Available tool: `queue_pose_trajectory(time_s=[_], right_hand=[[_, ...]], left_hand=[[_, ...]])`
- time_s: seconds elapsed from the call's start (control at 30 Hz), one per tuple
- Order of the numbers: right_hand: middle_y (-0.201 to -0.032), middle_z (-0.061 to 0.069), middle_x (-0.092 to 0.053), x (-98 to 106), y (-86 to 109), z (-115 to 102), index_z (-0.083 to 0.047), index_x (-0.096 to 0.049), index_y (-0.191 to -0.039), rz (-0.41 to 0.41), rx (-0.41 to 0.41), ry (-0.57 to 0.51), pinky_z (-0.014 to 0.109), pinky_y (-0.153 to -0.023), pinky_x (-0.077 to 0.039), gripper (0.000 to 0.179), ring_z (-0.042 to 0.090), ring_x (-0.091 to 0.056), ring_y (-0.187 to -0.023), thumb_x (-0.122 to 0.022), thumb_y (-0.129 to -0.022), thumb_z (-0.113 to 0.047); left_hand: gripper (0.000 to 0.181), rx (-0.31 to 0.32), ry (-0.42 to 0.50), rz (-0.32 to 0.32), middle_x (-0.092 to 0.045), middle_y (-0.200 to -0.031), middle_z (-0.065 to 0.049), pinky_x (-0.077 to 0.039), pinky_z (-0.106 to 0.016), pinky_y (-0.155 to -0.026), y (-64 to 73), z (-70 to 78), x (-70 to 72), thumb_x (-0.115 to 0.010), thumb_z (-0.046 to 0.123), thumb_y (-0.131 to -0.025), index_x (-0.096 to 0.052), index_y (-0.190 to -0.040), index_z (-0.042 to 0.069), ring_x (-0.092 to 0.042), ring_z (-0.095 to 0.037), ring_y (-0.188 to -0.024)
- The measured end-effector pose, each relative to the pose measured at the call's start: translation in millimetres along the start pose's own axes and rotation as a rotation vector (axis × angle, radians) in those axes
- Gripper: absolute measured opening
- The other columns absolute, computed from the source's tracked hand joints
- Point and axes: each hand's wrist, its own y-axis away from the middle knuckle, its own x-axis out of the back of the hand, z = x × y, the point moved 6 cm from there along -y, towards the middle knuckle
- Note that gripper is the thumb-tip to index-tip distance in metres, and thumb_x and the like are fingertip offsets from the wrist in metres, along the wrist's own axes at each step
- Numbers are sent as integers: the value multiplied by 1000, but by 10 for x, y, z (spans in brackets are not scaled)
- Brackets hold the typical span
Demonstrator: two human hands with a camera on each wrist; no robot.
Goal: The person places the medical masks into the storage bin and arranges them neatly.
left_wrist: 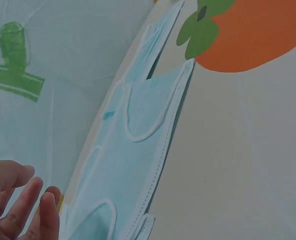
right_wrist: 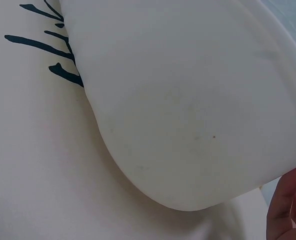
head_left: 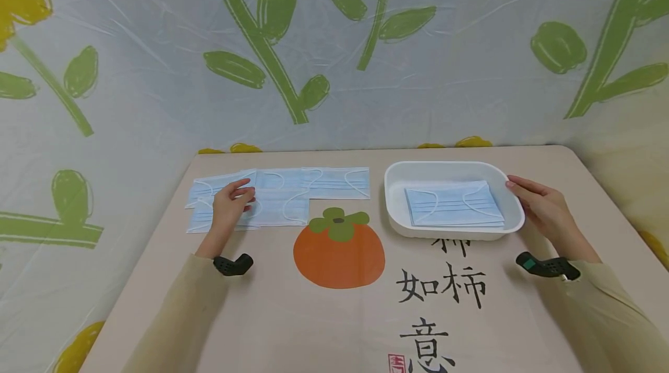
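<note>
Several light-blue face masks with white ear loops lie overlapping in two rows at the table's back left, among them the rightmost face mask (head_left: 337,184) and a front-row face mask (head_left: 284,209). Over the left end of these rows hovers my left hand (head_left: 229,205), its fingers loosely bent and nothing between them; the left wrist view shows the fingers (left_wrist: 47,212) beside the masks. At the right, my right hand (head_left: 546,210) grips the right rim of a white plastic basin (head_left: 455,235). Inside the basin lies a stack of blue face masks (head_left: 452,207).
The beige tablecloth (head_left: 292,321) carries a printed orange persimmon (head_left: 340,259) and black brush characters (head_left: 441,286), some partly covered by the basin. Behind the table hangs a pale curtain (head_left: 418,100) with green stems and yellow flowers.
</note>
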Motion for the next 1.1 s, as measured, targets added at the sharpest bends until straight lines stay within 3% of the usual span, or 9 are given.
queue_pose_trajectory(time_s=[0.17,0.37,0.73,0.9,1.1], right_hand=[[-94,-27,-54,-7,2,-1,-24,-48,-142,4,0,17,6,-65,-50,62,-9,-53,-83,-69,-86,-40],[-96,-27,-53,-21,5,-11,-19,-40,-147,0,7,9,5,-65,-50,69,-10,-53,-84,-68,-87,-39],[-97,-25,-52,-20,3,-5,-20,-39,-148,16,-10,9,5,-65,-49,72,-7,-51,-86,-69,-85,-40],[-95,-26,-53,-7,-3,3,-26,-48,-142,14,-19,-9,6,-65,-50,63,-7,-52,-85,-70,-85,-39],[-93,-27,-55,0,-1,10,-27,-50,-140,12,-21,-25,7,-65,-50,60,-8,-53,-83,-71,-85,-38]], left_hand=[[41,14,-24,28,-63,-124,-20,-52,-10,-66,-68,-37,100,-59,17,-96,-54,-135,7,-62,4,-73],[40,27,20,86,-64,-123,-20,-52,-12,-67,-92,-133,191,-61,17,-95,-55,-133,7,-63,4,-71],[41,86,-29,109,-64,-125,-17,-49,-10,-70,-91,-288,267,-61,17,-94,-55,-134,9,-59,7,-77],[42,106,-34,121,-62,-128,-17,-44,-4,-70,-102,-348,313,-62,15,-93,-56,-134,9,-59,3,-87],[42,103,-35,126,-62,-127,-20,-43,-3,-68,-141,-437,328,-63,13,-92,-57,-133,7,-54,13,-75]])
